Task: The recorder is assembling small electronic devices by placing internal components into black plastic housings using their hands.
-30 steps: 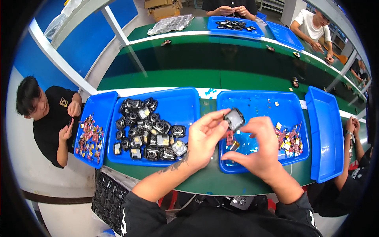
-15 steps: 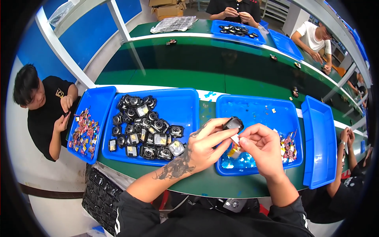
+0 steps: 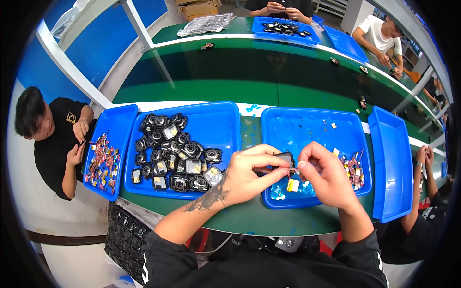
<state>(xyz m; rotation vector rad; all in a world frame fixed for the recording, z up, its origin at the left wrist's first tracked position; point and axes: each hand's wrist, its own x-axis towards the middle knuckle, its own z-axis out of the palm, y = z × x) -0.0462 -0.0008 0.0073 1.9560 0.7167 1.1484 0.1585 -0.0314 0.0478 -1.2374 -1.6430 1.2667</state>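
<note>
Head view: left hand (image 3: 246,174) grasps black casing (image 3: 286,157); right hand (image 3: 324,172), grip unclear; black shirt (image 3: 56,149) bears yellow print (image 3: 70,117).

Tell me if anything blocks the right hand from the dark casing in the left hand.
Nothing solid visibly blocks the right hand from the dark casing in the left hand. Thin reddish strands show at the narrow gap, and a small yellow-and-white part hangs below it.
</note>
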